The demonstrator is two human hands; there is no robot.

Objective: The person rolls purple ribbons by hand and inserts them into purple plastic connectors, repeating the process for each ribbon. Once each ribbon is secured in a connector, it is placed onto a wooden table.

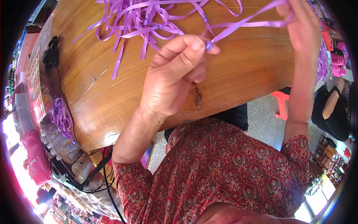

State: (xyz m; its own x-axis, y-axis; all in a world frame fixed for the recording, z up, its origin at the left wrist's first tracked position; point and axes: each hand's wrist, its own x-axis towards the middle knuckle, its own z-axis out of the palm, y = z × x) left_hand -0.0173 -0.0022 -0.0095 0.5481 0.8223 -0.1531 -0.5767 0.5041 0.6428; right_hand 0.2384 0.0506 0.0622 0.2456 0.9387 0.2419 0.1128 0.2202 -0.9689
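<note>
Pinching purple ribbon at its knot, left hand closed; right hand gripping it, far right. Likely light, soft, slippery: hold by knot.

One left hand and one right hand. One wooden table. One heap of purple ribbons, too tangled to count, plus two more purple bunches. One thin metal tool. At least one red stool. One other person.

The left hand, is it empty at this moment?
No, the left hand pinches a purple ribbon between its thumb and finger, above the wooden table.
</note>
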